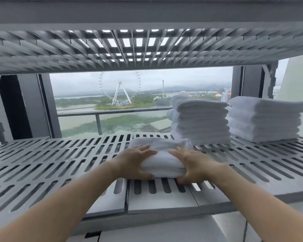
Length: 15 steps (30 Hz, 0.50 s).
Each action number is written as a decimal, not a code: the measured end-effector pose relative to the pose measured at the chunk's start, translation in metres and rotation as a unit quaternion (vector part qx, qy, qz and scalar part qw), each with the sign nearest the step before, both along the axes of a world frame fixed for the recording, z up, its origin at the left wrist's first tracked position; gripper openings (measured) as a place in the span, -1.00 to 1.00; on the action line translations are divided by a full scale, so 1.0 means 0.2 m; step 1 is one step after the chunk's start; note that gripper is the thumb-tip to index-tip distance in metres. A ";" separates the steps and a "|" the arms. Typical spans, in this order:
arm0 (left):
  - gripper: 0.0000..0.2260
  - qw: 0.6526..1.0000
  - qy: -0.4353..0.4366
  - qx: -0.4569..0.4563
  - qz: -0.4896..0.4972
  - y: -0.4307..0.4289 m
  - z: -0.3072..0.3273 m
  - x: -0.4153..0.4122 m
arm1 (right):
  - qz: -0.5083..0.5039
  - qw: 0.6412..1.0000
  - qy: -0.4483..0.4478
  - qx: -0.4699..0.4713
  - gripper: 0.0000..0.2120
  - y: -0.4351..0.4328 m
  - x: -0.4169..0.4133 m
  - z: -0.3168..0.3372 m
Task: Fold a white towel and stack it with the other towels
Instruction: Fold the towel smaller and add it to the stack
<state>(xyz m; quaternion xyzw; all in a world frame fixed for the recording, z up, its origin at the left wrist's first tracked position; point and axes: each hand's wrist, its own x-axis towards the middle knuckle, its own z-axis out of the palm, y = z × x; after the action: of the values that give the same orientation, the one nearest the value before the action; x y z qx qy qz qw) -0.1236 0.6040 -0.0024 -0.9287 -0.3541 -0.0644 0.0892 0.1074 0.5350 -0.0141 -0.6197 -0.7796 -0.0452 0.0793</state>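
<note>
- Closest to me, both bare forearms reach in over the shelf's front edge. The left hand (136,161) clasps one end of the folded white towel (163,163), fingers over the top and thumb tucked beneath. The right hand (194,165) clamps the other end the same way.
- The towel is a thick, compact bundle resting on the slotted grey shelf (59,163), near the front and roughly in the middle. I'd say the folding is done.
- What's left, by my reckoning, is the stacking. The bundle sits apart from both piles and on top of neither.
- Further back and to the right stands the nearer stack (199,121) of folded white towels. It is just behind the bundle's far corner.
- A second stack (264,119) sits beside it, further right.
- Overhead runs the upper shelf (147,46), the same grey grid.
- Beyond, through the window (112,119), a Ferris wheel (120,89) rises over water and greenery.
- I can't read any brand, label or writing anywhere.
</note>
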 end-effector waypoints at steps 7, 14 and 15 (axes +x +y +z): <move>-0.38 0.992 0.079 0.091 0.034 -0.08 0.05 0.14 | -0.014 0.998 0.007 0.064 -0.39 0.03 -0.07 -0.01; -0.26 0.980 0.015 0.192 0.041 -0.11 0.02 0.25 | -0.017 0.984 0.013 0.176 -0.52 0.00 0.10 0.04; -0.28 0.977 0.015 0.208 0.040 -0.12 0.00 0.30 | -0.023 0.982 -0.002 0.189 -0.52 -0.01 0.15 0.04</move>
<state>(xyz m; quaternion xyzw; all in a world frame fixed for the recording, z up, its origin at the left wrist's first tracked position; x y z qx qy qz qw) -0.0645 0.5794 -0.0019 -0.8756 -0.3686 -0.1187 0.2887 0.1370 0.5331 -0.0068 -0.6109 -0.7430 -0.1948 0.1921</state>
